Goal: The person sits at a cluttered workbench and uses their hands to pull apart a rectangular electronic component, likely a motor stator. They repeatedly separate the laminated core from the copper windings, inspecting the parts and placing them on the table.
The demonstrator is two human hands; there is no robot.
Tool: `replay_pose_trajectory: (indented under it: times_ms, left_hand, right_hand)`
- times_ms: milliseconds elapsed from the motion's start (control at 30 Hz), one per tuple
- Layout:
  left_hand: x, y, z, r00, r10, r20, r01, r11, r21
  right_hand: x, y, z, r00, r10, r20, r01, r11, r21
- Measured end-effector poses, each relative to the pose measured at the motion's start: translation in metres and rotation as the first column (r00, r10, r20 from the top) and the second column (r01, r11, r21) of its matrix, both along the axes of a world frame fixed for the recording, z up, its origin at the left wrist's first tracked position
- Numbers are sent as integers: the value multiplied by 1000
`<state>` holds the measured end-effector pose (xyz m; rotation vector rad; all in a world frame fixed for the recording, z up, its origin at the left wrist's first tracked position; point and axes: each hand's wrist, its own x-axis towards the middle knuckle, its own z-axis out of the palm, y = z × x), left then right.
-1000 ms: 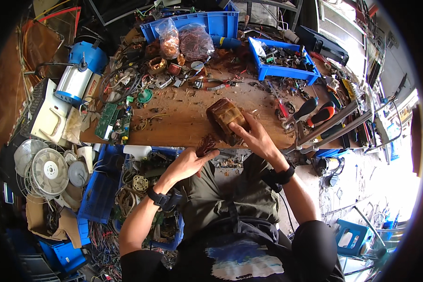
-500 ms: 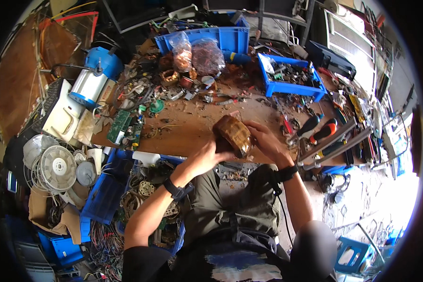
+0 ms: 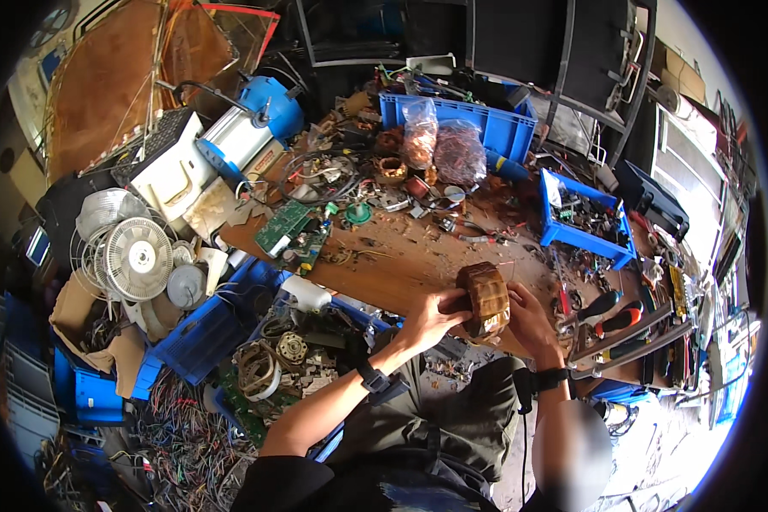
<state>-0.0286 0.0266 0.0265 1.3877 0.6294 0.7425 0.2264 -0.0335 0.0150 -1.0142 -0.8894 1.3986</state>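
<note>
A brown, varnished ring-shaped coil (image 3: 488, 299), seemingly a motor winding, is held upright above the front edge of the workbench (image 3: 358, 277), over my lap. My left hand (image 3: 435, 320) grips its left side, thumb and fingers closed on the rim. At the opposite side, my right hand (image 3: 533, 324) has curved fingers against the coil's right edge; some fingertips are hidden behind it. Beyond it on the bench lie a copper-wound ring (image 3: 391, 171) and clear bags of copper wire (image 3: 459, 154).
A blue crate (image 3: 508, 128) and a blue tray (image 3: 584, 243) of small parts stand at the back. Screwdrivers (image 3: 619, 320) and metal bars (image 3: 640, 341) lie right. Green circuit boards (image 3: 283, 226) lie left. A fan (image 3: 138, 258) and a blue bin (image 3: 205, 341) stand lower left.
The view has swung left, so the bench shifts right in the picture. The coil has turned from tilted to more upright, still between both hands.
</note>
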Motion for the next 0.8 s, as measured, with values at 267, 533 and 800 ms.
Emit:
replay_pose_trajectory:
  times_ms: [267, 533, 800]
  left_hand:
    - [-24, -7, -16, 986, 143, -82, -127, 977, 173]
    - [27, -11, -15, 908, 369, -197, -250, 857, 450]
    - [-4, -14, -8, 946, 170, 277, -171, 985, -22]
  right_hand:
    - [-24, 6, 1, 967, -250, 37, 250, 968, 25]
    - [-10, -6, 39, 870, -321, 375, 310, 946, 89]
    - [-41, 14, 123, 558, -678, 479, 413, 727, 548]
